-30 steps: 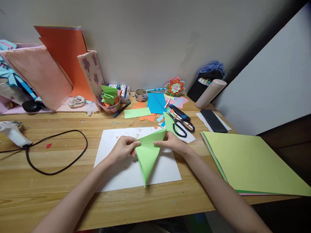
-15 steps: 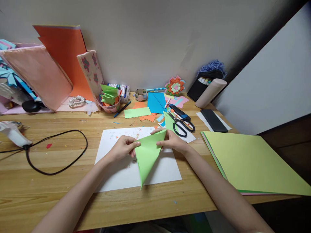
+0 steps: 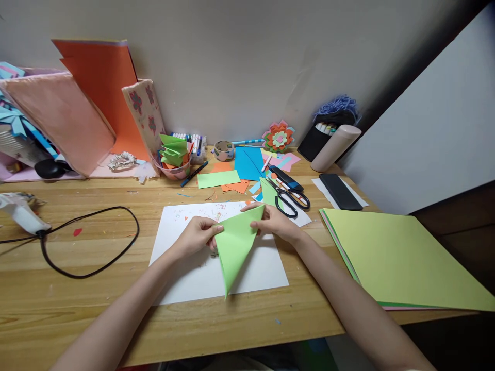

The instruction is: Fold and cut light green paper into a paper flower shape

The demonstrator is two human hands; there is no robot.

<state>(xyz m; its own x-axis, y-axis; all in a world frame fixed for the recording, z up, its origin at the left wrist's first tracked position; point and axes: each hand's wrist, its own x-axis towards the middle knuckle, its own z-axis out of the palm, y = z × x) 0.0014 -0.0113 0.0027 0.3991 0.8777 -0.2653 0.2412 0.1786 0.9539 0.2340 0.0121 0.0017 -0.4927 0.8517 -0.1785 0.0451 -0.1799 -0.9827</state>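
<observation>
A folded light green sheet of paper (image 3: 236, 246), triangular with its tip pointing down toward me, is held up between both hands. My left hand (image 3: 198, 235) pinches its left edge, thumb in front and fingers behind. At the upper right corner my right hand (image 3: 274, 222) grips it the same way, its fingertips partly hidden by the fold. Beneath them a white sheet of paper (image 3: 174, 283) lies flat, sprinkled with tiny coloured specks. Just beyond the right hand rest black-handled scissors (image 3: 286, 198) on paper scraps.
A stack of coloured paper (image 3: 402, 252) lies at right, near a black phone (image 3: 340, 191). Behind are a tape roll (image 3: 224, 150), a paper flower (image 3: 279, 137) and a utility knife (image 3: 286, 178). A glue gun (image 3: 23, 214) with its looped cord sits left.
Almost nothing differs. The right thumb has slid slightly right along the green paper, and the paper's lower tip has risen a little.
</observation>
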